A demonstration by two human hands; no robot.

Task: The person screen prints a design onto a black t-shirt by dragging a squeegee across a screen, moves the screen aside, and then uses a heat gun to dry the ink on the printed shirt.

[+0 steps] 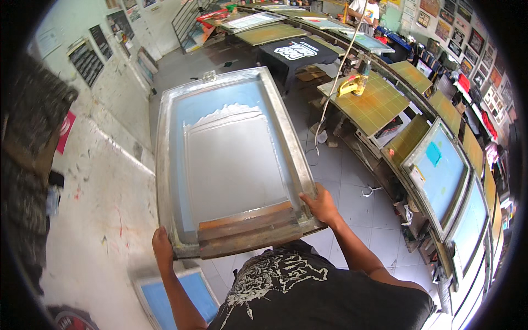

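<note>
The left hand (161, 244) grips the frame (164, 148) near its eight o'clock corner; the right hand (321, 205) grasps its edge at four o'clock. The frame is held just toward nine o'clock from centre. A squeegee (247, 232) lies across its six o'clock end, below pale ink (236, 165). A heat gun (347, 87) rests on a surface (379, 104) at two o'clock.

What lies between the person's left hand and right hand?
In the head view, the near end of the framed screen, with a brown squeegee across it.
</note>
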